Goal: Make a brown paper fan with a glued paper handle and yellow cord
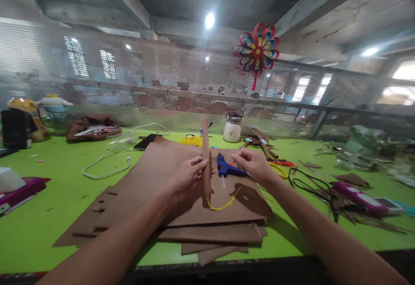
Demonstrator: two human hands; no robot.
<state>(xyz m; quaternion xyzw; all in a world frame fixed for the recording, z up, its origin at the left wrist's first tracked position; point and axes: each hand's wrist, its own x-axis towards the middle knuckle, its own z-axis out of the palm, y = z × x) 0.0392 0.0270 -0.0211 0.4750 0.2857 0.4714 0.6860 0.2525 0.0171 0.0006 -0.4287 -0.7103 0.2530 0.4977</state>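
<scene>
My left hand (190, 172) pinches a narrow strip of brown kraft paper (206, 183) and holds it upright above the brown sheets. Thin yellow strings (215, 208) trail from its lower end and curve to the right. To the right of the strip, my right hand (252, 163) is raised with thumb and fingers drawn together; whatever they may hold is too small to make out. Between the hands lies a blue glue gun (223, 164), a clear glue stick poking from its back. Large brown paper sheets (165, 164) are stacked under both hands.
A white jar (232, 129) and a yellow bundle (190, 140) stand behind the sheets. A white cable (97, 176) loops at left. Black cord (292, 183), paper scraps and a purple device (359, 196) lie at right. A brown bag (94, 128) sits far left.
</scene>
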